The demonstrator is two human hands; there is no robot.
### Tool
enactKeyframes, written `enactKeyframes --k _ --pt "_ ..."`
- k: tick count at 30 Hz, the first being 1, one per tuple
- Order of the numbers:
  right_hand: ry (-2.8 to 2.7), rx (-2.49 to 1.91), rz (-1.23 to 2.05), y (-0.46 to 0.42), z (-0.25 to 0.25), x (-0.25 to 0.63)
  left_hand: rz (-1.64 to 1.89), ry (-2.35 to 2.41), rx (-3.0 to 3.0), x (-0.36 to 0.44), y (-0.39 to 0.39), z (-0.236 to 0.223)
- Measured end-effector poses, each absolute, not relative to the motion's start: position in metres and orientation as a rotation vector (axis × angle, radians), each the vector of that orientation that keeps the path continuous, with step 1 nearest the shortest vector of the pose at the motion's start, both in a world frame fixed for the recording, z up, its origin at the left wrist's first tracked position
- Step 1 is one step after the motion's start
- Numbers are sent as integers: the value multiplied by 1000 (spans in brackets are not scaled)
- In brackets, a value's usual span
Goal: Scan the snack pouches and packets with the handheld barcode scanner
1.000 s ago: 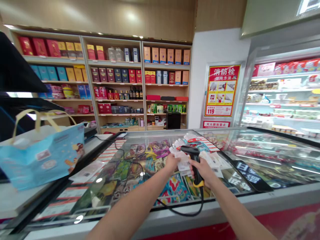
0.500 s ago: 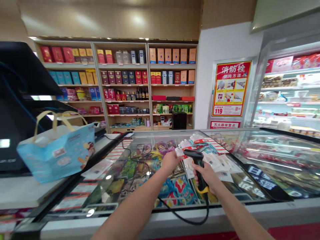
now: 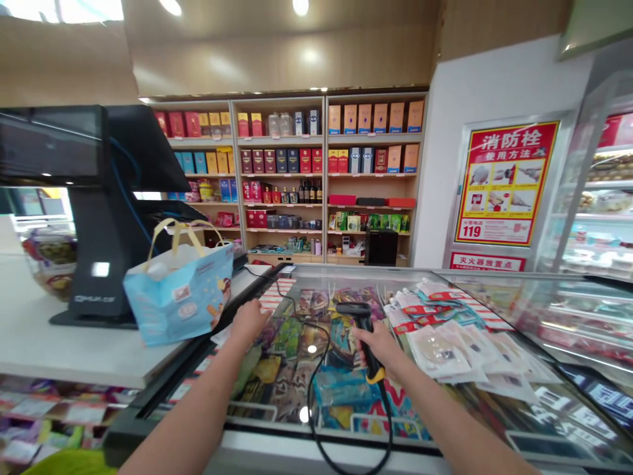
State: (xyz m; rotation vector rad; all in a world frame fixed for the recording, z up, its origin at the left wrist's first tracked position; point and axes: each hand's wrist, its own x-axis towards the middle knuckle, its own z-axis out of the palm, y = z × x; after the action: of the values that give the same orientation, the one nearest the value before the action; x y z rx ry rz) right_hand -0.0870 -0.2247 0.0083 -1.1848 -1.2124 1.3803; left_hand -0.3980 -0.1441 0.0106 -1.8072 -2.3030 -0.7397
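Glass-topped white freezer (image 3: pixel 267 455). Right hand (image 3: pixel 378 346): fingers round black-and-yellow plastic scanner (image 3: pixel 363 321). Left hand (image 3: pixel 247 324): finger state unclear. Slack black cable (image 3: pixel 390 419) could snag if tugged.

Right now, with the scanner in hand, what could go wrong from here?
The scanner has a looped cable hanging below the right hand, which could snag. The overlapping white packets might slide if the right forearm brushes them. The blue bag, near the counter edge, could be knocked by the left hand.
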Motion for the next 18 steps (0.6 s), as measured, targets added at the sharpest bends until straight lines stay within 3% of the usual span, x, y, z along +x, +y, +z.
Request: enactKeyframes --k 7,18 --pt "-1319 -1102 1433 -197 7 -138 -528 -2636 -1799 -445 -144 8" --pt "-1323 -1108 1467 -202 -11 -127 -481 -2698 -1670 -450 -144 1"
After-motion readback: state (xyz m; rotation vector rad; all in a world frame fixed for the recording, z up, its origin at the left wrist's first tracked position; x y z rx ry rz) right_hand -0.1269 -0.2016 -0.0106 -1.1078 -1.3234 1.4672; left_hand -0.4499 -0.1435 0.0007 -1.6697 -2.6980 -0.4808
